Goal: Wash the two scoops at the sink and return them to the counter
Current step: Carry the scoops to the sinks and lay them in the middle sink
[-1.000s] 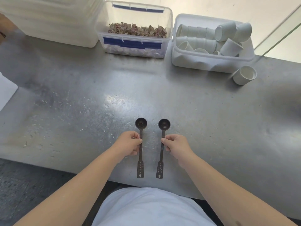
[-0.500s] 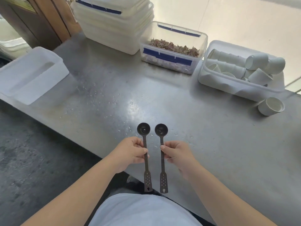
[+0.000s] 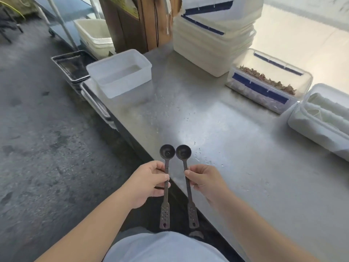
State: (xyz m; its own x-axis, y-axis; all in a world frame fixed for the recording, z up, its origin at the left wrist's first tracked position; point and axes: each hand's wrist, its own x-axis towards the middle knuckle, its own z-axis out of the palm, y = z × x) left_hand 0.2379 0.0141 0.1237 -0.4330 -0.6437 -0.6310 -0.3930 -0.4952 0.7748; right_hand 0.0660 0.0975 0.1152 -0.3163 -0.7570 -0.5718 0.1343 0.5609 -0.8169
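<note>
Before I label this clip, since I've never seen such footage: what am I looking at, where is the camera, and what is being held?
No machine here: a person wears a wide-angle camera on the head, looking down at their own bare arms. The left hand pinches one dark long-handled scoop, the right hand pinches the other scoop, bowls side by side. To the right runs a steel counter speckled with water drops. On it sit an empty white tub, stacked lidded bins, a clear box of dried brown bits and a tray of white cups. No sink is visible.
</note>
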